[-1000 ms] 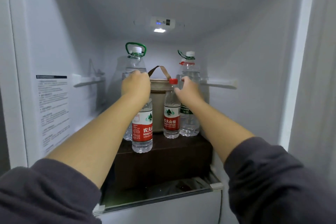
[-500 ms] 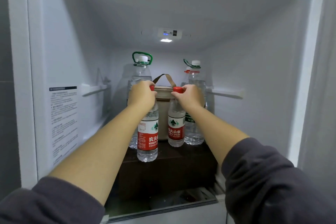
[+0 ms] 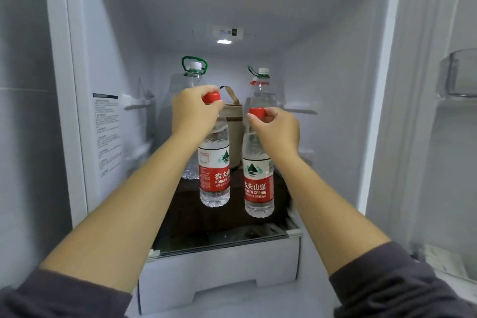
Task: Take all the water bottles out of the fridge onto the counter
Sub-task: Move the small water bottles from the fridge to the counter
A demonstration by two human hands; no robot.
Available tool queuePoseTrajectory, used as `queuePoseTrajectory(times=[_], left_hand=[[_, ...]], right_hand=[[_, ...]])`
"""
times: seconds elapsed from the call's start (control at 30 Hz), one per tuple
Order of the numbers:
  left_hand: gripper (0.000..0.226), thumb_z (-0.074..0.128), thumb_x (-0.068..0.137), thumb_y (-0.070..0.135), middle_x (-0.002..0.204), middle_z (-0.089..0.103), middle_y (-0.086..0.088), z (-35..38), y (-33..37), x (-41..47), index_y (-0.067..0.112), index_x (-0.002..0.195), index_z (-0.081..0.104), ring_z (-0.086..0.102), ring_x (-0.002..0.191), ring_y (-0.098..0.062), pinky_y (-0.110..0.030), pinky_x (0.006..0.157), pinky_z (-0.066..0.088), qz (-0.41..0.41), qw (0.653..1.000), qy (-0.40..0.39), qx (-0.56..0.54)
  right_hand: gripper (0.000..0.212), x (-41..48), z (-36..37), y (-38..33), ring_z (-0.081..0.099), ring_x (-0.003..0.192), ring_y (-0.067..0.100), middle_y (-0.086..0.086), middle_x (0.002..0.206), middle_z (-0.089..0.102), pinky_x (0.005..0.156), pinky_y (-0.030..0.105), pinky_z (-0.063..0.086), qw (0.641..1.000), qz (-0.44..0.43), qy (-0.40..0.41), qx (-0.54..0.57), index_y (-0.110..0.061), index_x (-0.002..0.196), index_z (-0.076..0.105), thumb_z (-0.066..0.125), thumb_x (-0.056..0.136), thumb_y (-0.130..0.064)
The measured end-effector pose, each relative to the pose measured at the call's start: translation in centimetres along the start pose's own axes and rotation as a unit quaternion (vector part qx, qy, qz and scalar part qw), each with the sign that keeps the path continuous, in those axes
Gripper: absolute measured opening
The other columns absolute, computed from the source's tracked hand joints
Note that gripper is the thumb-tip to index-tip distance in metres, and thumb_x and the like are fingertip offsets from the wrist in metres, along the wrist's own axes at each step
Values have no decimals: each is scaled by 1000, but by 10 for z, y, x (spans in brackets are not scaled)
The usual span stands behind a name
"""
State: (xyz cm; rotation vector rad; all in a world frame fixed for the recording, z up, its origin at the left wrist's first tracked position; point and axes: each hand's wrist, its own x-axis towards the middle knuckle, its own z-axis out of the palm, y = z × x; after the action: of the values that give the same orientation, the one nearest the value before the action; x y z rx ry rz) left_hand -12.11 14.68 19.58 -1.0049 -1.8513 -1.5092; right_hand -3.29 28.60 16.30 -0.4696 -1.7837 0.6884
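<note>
Your left hand (image 3: pixel 192 111) has its fingers curled round the neck of a small clear plastic water bottle with a red cap and red label (image 3: pixel 214 175). Your right hand (image 3: pixel 277 129) grips a second small clear bottle (image 3: pixel 258 183) of the same kind at its cap and neck. Both appear lifted just off the dark brown fridge shelf (image 3: pixel 206 217), near its front.

They look full, so expect moderate weight. The thin walls will dent if squeezed, and cold plastic may be slick. The ring under the cap is your surest hold.

Far back stand a large clear plastic jug with a green loop handle (image 3: pixel 192 80) on the left and a second large clear jug (image 3: pixel 262 90) on the right, either side of a beige cylindrical bag (image 3: pixel 233 121). Those should be far heavier, so take them by the loops.
</note>
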Motion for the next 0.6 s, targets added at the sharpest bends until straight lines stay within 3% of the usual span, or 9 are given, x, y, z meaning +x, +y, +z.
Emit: queuePoseTrajectory(times=[0.1,0.23,0.33,0.5,0.6], left_hand=[[33,72,86,24,114,69,1,-3,1,-29,23,118,70,64,97,-14,-31,86,56,-16,999,-36,-19],[33,73,85,26,114,69,4,-1,-11,-81,25,118,70,60,96,-5,-20,85,47,-31,998,-58,-3],[35,74,84,24,114,71,3,6,-28,-120,24,119,70,63,101,-9,-23,92,49,-53,995,-83,-9],[38,74,85,23,110,72,4,18,-65,-175,27,122,69,65,92,-5,-12,82,50,-125,985,-114,-32],[39,74,85,21,105,72,4,26,-84,-198,23,123,68,63,83,1,3,74,42,-149,981,-122,-37]], right_hand=[[23,-31,-6,15,65,79,0,-18,80,68,77,30,58,999,21,-9,33,-28,101,72,73,84,-42],[20,-75,-7,44,67,80,1,-16,83,72,78,35,59,997,44,-29,54,-30,98,73,76,80,-38],[20,-106,-6,66,67,81,-1,-16,84,72,81,34,58,996,52,-47,55,-30,98,74,78,79,-37],[26,-149,0,97,67,88,-1,-17,91,73,86,34,57,990,95,-81,64,-29,105,74,78,80,-37],[31,-167,5,108,66,90,-2,-16,94,73,88,27,56,987,118,-85,70,-26,109,74,78,80,-34]])
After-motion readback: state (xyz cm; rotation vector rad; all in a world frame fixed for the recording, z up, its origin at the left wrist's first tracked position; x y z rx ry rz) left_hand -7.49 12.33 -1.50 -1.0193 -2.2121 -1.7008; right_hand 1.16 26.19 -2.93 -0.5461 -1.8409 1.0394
